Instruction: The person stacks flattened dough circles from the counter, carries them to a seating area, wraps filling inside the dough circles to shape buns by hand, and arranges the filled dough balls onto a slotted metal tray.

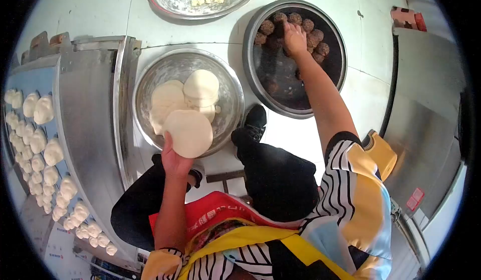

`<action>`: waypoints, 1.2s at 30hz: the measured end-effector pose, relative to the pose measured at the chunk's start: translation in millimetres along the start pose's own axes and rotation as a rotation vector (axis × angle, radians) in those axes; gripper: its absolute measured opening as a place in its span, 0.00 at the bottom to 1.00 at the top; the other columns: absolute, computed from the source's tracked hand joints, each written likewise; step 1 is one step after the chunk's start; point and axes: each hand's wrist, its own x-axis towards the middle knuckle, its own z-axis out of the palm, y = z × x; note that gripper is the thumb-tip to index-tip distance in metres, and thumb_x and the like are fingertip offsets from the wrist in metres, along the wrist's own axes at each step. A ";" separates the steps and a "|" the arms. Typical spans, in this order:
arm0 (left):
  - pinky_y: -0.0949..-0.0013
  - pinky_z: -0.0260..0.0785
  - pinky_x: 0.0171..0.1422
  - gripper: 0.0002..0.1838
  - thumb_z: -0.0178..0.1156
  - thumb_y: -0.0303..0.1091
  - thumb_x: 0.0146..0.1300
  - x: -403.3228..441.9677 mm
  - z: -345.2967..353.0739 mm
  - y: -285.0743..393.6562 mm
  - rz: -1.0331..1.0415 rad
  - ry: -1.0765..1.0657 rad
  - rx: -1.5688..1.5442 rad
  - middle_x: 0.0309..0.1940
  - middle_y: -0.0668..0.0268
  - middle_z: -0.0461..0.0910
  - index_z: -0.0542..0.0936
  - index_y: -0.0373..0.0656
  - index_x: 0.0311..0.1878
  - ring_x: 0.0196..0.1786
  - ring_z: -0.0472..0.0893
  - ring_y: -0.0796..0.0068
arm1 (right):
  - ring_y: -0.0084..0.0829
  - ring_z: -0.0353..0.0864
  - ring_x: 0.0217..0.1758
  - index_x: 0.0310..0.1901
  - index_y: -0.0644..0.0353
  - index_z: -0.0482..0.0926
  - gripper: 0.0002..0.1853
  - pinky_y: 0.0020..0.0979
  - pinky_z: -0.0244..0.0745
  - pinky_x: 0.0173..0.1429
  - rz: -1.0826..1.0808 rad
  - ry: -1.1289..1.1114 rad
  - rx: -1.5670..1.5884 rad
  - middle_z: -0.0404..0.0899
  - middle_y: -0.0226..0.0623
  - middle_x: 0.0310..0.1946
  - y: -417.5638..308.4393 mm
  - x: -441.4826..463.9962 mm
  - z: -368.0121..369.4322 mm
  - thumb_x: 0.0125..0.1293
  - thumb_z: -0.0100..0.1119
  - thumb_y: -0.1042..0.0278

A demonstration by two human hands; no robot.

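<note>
Blue surface [47, 76]: many dough lumps [53, 151] on it. Dark pan [293, 98]: brown balls [323, 49] remain, far side. Steel bowl [230, 87]: several wrappers [202, 84] remain. My left hand [178, 162] grips one flat disc [189, 133], unfolded, over the bowl's near edge. My right hand [296, 40] is among the balls; can't tell if it's gripping.

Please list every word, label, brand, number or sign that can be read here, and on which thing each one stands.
No text can be read with certainty.
Red cloth at the person's waist: pale characters, slanted and unclear, so I cannot quote them.
White printed surface at lower left: small marks, too small and blurred to read.
</note>
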 end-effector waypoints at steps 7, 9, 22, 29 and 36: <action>0.47 0.47 0.74 0.28 0.41 0.46 0.72 -9.9 3.1 9.1 0.022 -0.020 0.052 0.68 0.56 0.60 0.56 0.41 0.69 0.70 0.60 0.56 | 0.42 0.69 0.56 0.49 0.57 0.73 0.13 0.46 0.67 0.56 0.136 -0.109 -0.154 0.73 0.40 0.49 -10.5 11.6 13.7 0.65 0.45 0.67; 0.46 0.47 0.74 0.28 0.41 0.48 0.72 -6.3 10.3 6.7 0.038 0.050 0.007 0.68 0.56 0.60 0.56 0.43 0.70 0.69 0.60 0.55 | 0.46 0.72 0.53 0.49 0.59 0.73 0.13 0.45 0.69 0.54 0.091 -0.054 -0.065 0.76 0.42 0.46 -4.4 8.6 12.6 0.64 0.48 0.68; 0.53 0.52 0.72 0.30 0.38 0.52 0.72 -30.5 84.5 -5.0 -0.074 -0.310 -0.058 0.65 0.58 0.64 0.57 0.42 0.69 0.68 0.63 0.60 | 0.48 0.81 0.43 0.53 0.58 0.69 0.32 0.42 0.75 0.46 -0.652 -0.407 0.471 0.80 0.49 0.34 -228.2 -120.8 -326.9 0.50 0.69 0.51; 0.51 0.54 0.70 0.33 0.33 0.59 0.71 -111.6 101.3 14.7 0.044 -0.352 0.157 0.64 0.58 0.64 0.58 0.43 0.68 0.67 0.64 0.60 | 0.51 0.78 0.46 0.56 0.52 0.69 0.32 0.45 0.75 0.45 -0.856 -0.215 0.612 0.74 0.45 0.48 -270.3 -186.1 -346.6 0.49 0.68 0.54; 0.61 0.67 0.61 0.25 0.58 0.29 0.61 -170.7 86.0 30.4 0.335 -0.316 0.506 0.54 0.62 0.73 0.65 0.41 0.62 0.57 0.74 0.68 | 0.42 0.81 0.36 0.50 0.55 0.76 0.21 0.39 0.76 0.39 -0.819 -0.061 0.685 0.78 0.40 0.39 -306.6 -239.0 -379.7 0.54 0.66 0.62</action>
